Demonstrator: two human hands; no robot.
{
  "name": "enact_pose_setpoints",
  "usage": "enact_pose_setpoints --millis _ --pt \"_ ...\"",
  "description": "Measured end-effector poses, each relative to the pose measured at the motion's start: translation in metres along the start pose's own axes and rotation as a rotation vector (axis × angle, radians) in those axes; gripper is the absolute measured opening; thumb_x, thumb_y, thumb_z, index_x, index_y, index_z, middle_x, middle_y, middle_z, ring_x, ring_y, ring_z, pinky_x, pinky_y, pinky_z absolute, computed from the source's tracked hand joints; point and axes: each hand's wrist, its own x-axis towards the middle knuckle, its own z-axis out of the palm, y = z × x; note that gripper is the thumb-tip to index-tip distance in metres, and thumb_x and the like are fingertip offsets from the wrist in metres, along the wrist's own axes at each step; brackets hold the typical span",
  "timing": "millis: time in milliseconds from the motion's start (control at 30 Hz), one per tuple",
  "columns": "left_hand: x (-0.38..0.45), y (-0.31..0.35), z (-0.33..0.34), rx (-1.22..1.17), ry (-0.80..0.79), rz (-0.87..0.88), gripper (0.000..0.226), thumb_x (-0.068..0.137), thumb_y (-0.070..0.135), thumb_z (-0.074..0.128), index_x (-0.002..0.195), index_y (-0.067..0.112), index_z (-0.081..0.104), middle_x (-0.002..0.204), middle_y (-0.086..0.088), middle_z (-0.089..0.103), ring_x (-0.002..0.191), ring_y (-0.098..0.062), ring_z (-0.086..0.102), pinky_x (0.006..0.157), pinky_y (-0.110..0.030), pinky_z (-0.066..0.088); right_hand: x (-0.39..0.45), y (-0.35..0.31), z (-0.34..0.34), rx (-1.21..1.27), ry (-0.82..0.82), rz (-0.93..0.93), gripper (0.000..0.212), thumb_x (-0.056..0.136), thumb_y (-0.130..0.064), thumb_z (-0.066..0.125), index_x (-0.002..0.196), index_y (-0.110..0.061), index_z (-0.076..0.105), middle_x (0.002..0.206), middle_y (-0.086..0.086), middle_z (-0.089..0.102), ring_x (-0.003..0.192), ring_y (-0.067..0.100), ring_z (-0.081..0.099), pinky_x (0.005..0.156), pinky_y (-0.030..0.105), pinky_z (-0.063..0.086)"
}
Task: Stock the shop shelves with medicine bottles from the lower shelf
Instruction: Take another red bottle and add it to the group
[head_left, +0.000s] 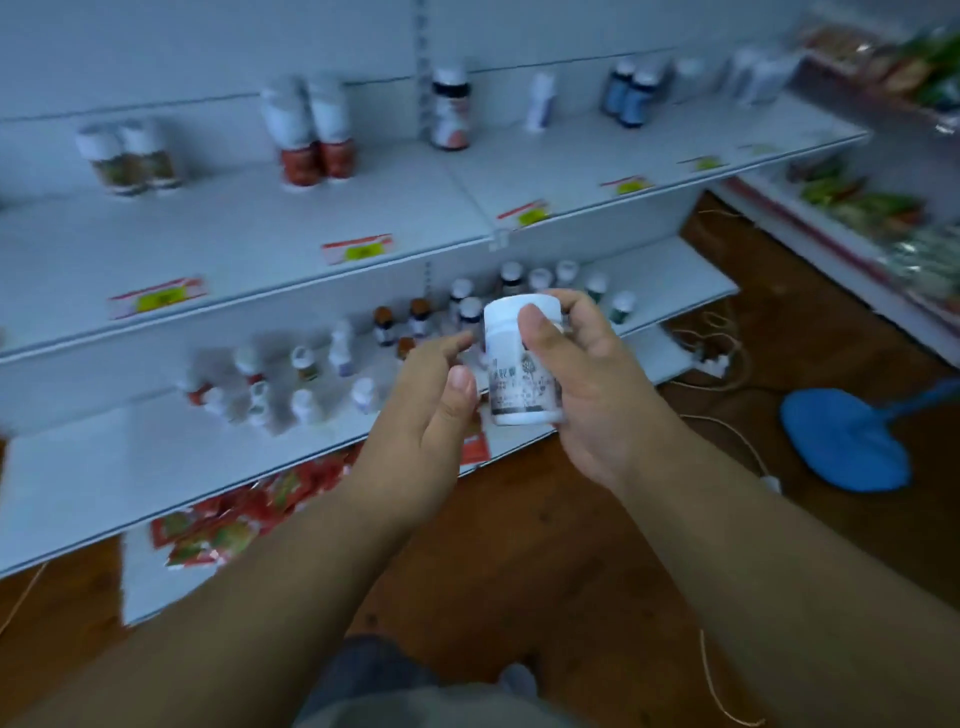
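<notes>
Your right hand (582, 374) grips the white medicine bottle (522, 361) upright, in front of the lower shelf (156, 457). Your left hand (431, 395) beside it, fingers relaxed, thumb touching the bottle's label.

White bottle (522, 364): smooth plastic, slight sheen, with a printed paper label. Upper shelf (234, 234) behind it: painted metal, matt pale grey, smooth; paper price tags (357, 248) along its front edge. Floor (519, 545) below the bottle: dark brown wood, low gloss. Packets (228, 525) on the bottom shelf to the left of the bottle: glossy red film. Blue object (847, 447) on the floor to the right: matt plastic.
</notes>
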Motion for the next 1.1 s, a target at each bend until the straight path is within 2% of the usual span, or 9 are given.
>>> enact_pose_setpoints --millis 133,233,300,400,633,800,933,1033,1100 --pt "0.053 0.026 0.051 0.085 -0.095 0.091 0.083 0.09 0.077 0.015 0.145 0.02 0.041 0.138 0.008 0.047 0.128 0.005 0.041 0.099 -0.004 0.028 0.012 -0.046 -0.063 0.01 0.069 -0.018 0.055 0.074 -0.039 0.072 0.118 -0.013 0.051 0.105 0.015 0.063 0.092 0.031 0.066 0.08 0.063 0.054" --pt "0.106 0.037 0.08 0.114 -0.153 0.167 0.075 0.092 0.075 0.017 0.142 0.025 0.043 0.135 0.009 0.049 0.127 -0.003 0.044 0.104 -0.018 0.034 0.04 -0.069 -0.1 -0.003 0.172 -0.05 0.048 0.085 -0.038 0.063 0.124 -0.014 0.05 0.107 0.015 0.063 0.084 0.027 0.067 0.08 0.075 0.046" --pt "0.143 0.041 0.099 0.119 -0.194 0.205 0.073 0.092 0.074 0.018 0.142 0.026 0.043 0.135 0.011 0.049 0.128 -0.006 0.044 0.106 -0.029 0.037 0.064 -0.079 -0.123 -0.019 0.229 -0.089 0.031 0.097 -0.031 0.053 0.125 -0.019 0.053 0.107 0.012 0.065 0.082 0.022 0.069 0.08 0.066 0.051" --pt "0.199 0.042 0.129 0.115 -0.274 0.217 0.079 0.089 0.078 0.018 0.145 0.027 0.04 0.138 0.011 0.047 0.13 -0.005 0.043 0.107 -0.035 0.039 0.097 -0.094 -0.16 -0.071 0.305 -0.178 0.025 0.104 -0.027 0.042 0.126 -0.03 0.054 0.105 -0.002 0.069 0.088 0.014 0.069 0.078 0.041 0.06" --pt "0.315 0.069 0.222 0.116 -0.446 0.269 0.072 0.089 0.071 0.024 0.147 0.031 0.036 0.143 0.011 0.045 0.131 -0.002 0.041 0.108 -0.038 0.04 0.144 -0.141 -0.265 -0.205 0.464 -0.316 0.025 0.1 -0.033 0.043 0.122 -0.026 0.054 0.102 0.004 0.065 0.085 0.017 0.067 0.066 0.03 0.057" --pt "0.377 0.082 0.321 0.144 -0.503 0.276 0.081 0.083 0.082 0.019 0.148 0.034 0.033 0.145 0.015 0.041 0.129 0.005 0.038 0.105 -0.025 0.036 0.174 -0.165 -0.371 -0.277 0.543 -0.324 0.029 0.091 -0.049 0.059 0.113 -0.031 0.057 0.105 0.009 0.067 0.097 0.034 0.068 0.077 0.049 0.06" --pt "0.42 0.09 0.393 0.244 -0.464 0.279 0.091 0.078 0.087 0.013 0.15 0.034 0.03 0.15 0.01 0.038 0.129 0.0 0.038 0.103 -0.026 0.034 0.205 -0.188 -0.456 -0.305 0.491 -0.293 0.015 0.103 -0.029 0.047 0.114 -0.033 0.057 0.108 0.007 0.063 0.097 0.029 0.066 0.076 0.045 0.06" --pt "0.447 0.103 0.426 0.299 -0.427 0.224 0.087 0.079 0.085 0.015 0.15 0.036 0.025 0.152 0.01 0.035 0.132 -0.001 0.034 0.107 -0.029 0.032 0.235 -0.208 -0.501 -0.224 0.469 -0.231 0.019 0.105 -0.035 0.043 0.104 -0.041 0.061 0.103 0.003 0.064 0.09 0.027 0.064 0.076 0.053 0.058" --pt "0.468 0.109 0.441 0.313 -0.394 0.184 0.083 0.08 0.084 0.017 0.15 0.04 0.024 0.153 0.013 0.032 0.135 -0.002 0.032 0.112 -0.035 0.033 0.258 -0.223 -0.522 -0.137 0.41 -0.153 0.018 0.105 -0.036 0.041 0.105 -0.038 0.059 0.101 0.005 0.065 0.088 0.025 0.064 0.07 0.046 0.059"
